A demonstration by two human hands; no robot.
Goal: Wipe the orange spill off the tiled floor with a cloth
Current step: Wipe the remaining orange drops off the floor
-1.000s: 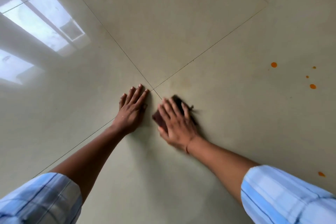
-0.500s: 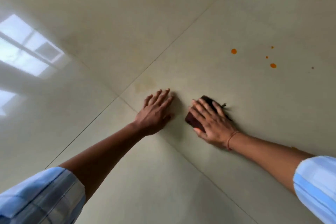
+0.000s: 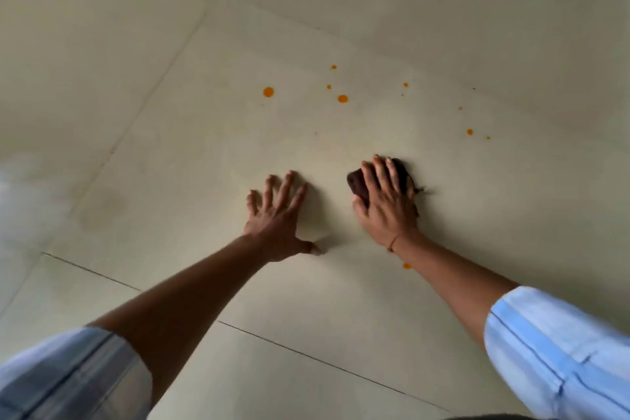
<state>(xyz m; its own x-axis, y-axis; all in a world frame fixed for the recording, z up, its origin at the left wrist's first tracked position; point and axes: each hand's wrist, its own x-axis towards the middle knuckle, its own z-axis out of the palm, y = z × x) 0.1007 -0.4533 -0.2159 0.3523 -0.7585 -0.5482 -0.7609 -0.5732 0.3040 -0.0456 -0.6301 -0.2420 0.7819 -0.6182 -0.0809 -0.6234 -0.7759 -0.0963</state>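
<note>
Pressing the dark cloth (image 3: 358, 182) on the tiled floor (image 3: 204, 147), the right hand (image 3: 385, 204) lays its fingers straight and close together on top. The left hand (image 3: 276, 225) leans on the floor just left of it, fingers spread apart. I think the cloth should slide far, over the orange drops (image 3: 268, 92), pushing down hard. One more drop (image 3: 406, 266) sits near, by the right wrist. The left hand is beside the path, not in it.

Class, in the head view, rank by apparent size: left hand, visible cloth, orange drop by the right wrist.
Largest to smallest:
1. Left hand
2. cloth, partly hidden under the right hand
3. orange drop
</note>
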